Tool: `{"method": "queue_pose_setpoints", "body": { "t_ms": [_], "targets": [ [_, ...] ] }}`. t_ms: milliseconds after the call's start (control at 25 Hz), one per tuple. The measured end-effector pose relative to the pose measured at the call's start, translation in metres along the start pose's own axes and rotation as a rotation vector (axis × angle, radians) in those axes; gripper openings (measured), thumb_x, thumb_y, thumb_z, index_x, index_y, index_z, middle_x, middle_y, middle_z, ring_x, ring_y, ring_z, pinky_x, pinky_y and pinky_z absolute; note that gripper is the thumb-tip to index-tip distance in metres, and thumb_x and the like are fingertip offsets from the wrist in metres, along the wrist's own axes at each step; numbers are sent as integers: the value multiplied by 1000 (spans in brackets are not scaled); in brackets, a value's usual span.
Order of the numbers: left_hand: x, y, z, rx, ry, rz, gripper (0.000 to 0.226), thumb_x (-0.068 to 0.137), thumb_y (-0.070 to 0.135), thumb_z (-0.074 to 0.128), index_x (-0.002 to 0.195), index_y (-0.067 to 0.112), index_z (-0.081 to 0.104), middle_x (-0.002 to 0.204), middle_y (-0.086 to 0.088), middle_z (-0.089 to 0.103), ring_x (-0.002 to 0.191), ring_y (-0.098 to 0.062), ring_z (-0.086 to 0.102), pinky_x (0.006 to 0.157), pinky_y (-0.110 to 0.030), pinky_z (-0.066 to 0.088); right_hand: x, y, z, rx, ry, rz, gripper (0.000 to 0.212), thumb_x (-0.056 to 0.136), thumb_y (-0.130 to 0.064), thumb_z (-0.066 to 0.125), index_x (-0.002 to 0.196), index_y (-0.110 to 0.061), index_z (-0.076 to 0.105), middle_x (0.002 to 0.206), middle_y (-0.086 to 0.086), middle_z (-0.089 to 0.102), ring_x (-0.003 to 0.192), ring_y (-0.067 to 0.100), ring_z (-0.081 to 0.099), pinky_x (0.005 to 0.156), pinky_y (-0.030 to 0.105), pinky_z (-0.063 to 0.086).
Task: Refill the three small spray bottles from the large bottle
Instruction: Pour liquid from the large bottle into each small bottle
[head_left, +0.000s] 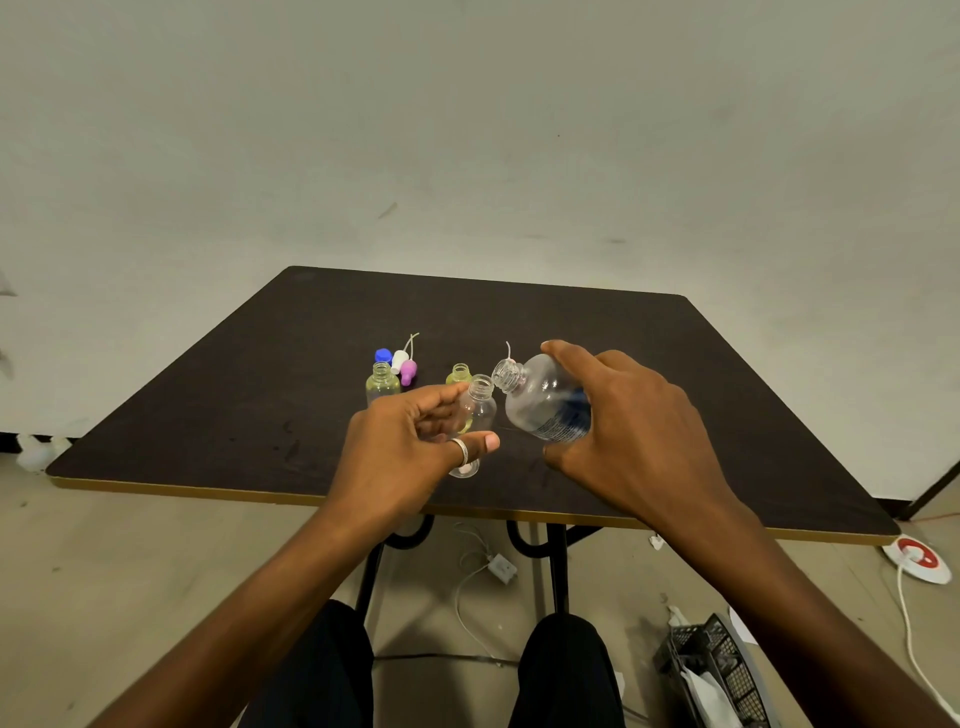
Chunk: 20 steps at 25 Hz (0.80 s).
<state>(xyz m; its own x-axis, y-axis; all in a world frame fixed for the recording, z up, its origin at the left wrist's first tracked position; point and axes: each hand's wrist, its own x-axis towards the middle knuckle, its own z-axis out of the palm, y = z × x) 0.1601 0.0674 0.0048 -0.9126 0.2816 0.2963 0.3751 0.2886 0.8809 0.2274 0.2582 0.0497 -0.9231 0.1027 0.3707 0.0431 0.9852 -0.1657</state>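
Observation:
My left hand (410, 452) grips a small clear bottle (478, 410), uncapped, held above the dark table (218, 415). My right hand (623, 431) holds the large clear bottle (545, 400) with a blue label, tilted left, its open neck next to the small bottle's mouth. Two more small bottles with yellowish tint stand uncapped behind: one (383, 382) at the left, one (459, 373) partly hidden by the held bottle. A blue cap (383, 356), a white spray head (399, 360) with tube and a pink spray head (409, 371) lie by the left bottle.
A thin tube (508, 349) sticks up behind the large bottle's neck. Below the table are its black legs (556, 566), a white cable with adapter (501, 566), a black crate (717, 675) at the right and a red-white power strip (917, 558). A pale wall stands behind.

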Motion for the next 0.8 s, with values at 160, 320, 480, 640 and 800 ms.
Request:
{"method": "queue_pose_setpoints", "body": {
  "t_ms": [160, 320, 480, 640, 800],
  "targets": [
    [0, -1, -1, 8, 5, 5, 62, 68, 29, 86, 127, 26, 65, 111, 11, 73, 96, 6, 67, 84, -10, 52, -1, -1, -2, -22, 5, 0, 87, 74, -46, 76, 145, -38, 28, 125, -1, 56, 105, 20, 58, 87, 34, 50],
    [0, -2, -1, 2, -6, 0, 61, 70, 30, 86, 127, 29, 65, 112, 12, 73, 98, 10, 66, 86, -9, 51, -1, -3, -4, -50, 24, -5, 86, 74, -41, 77, 145, -37, 29, 125, 0, 56, 106, 21, 57, 87, 36, 51],
    [1, -3, -1, 11, -14, 1, 61, 71, 31, 85, 128, 33, 63, 113, 12, 73, 100, 10, 65, 87, -9, 51, -2, -4, -5, -80, 27, -4, 87, 74, -40, 77, 146, -37, 28, 127, 0, 54, 109, 22, 55, 89, 37, 49],
    [2, -3, -1, 13, -16, -2, 60, 71, 31, 85, 127, 34, 63, 106, 19, 71, 91, 20, 61, 76, 1, 45, -1, -4, -4, -84, 39, -5, 87, 74, -40, 77, 146, -37, 28, 129, 1, 54, 110, 22, 55, 91, 37, 48],
    [3, -4, -1, 8, -19, -2, 61, 71, 31, 84, 128, 34, 63, 109, 15, 73, 96, 17, 62, 77, 0, 46, -1, -4, -4, -71, 40, -1, 88, 73, -40, 78, 146, -36, 29, 130, 2, 54, 112, 24, 54, 94, 40, 48]
  ]
}}
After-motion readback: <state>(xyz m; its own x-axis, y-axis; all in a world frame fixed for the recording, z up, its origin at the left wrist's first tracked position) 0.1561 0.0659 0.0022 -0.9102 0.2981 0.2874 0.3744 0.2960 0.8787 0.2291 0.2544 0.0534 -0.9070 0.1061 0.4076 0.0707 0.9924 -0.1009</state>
